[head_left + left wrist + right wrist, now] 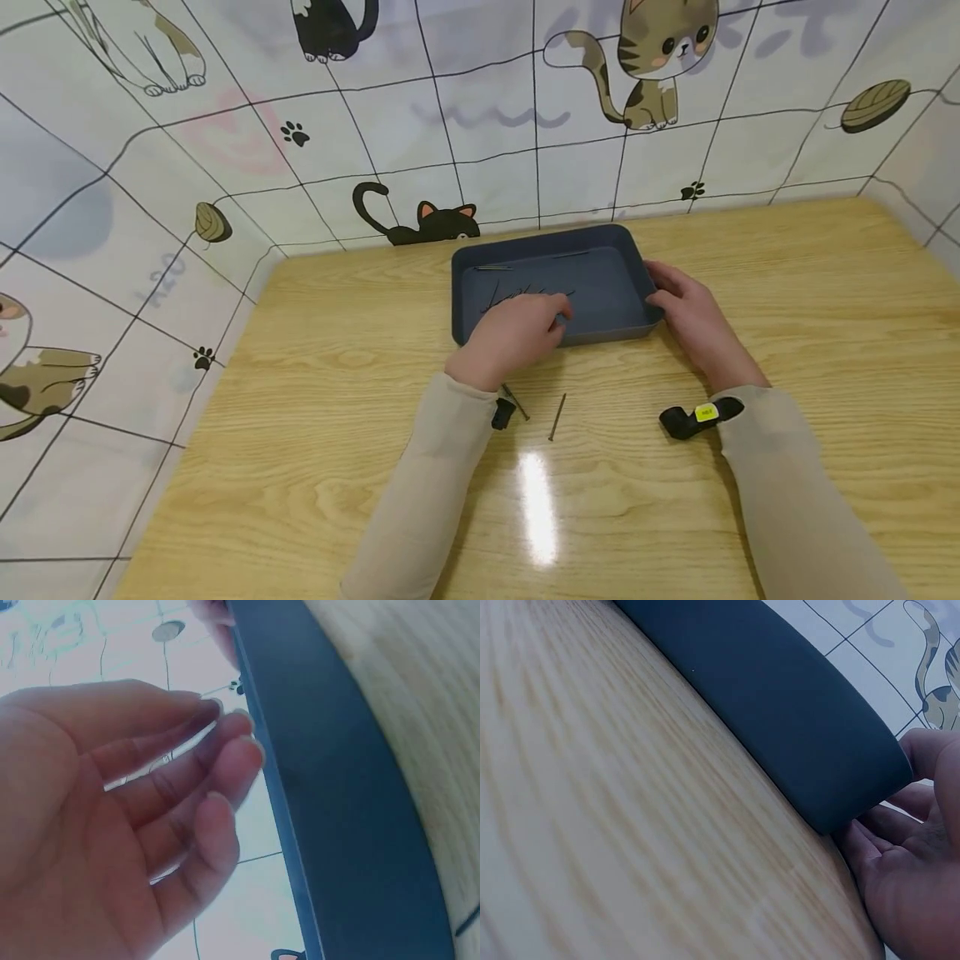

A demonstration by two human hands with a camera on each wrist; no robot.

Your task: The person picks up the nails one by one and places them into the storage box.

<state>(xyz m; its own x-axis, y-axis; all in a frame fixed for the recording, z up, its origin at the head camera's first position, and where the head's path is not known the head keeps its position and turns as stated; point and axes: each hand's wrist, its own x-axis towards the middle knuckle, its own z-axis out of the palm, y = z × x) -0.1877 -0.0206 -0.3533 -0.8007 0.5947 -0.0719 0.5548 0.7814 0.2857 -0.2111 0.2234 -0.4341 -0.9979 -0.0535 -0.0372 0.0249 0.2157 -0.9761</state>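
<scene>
A dark blue-grey rectangular tray (607, 287) stands on the wooden table. Thin nails lie inside it: a light pair (492, 267) near the back left, another along the back, and several dark nails (495, 293) toward the middle. My left hand (517, 333) is over the tray's near side; in the left wrist view its fingers (232, 761) bend loosely, with nothing seen between them. At the tray's right end my right hand (693, 321) grips the wall, thumb over the rim and fingers outside. On the table in front, two long nails (557, 417) lie apart, one partly behind the left wrist.
The wooden table (322, 375) meets a wall (480, 125) covered with cat drawings at the back and left. Black wrist cameras (684, 422) sit on both wrists. A bright light reflection lies on the tabletop in front.
</scene>
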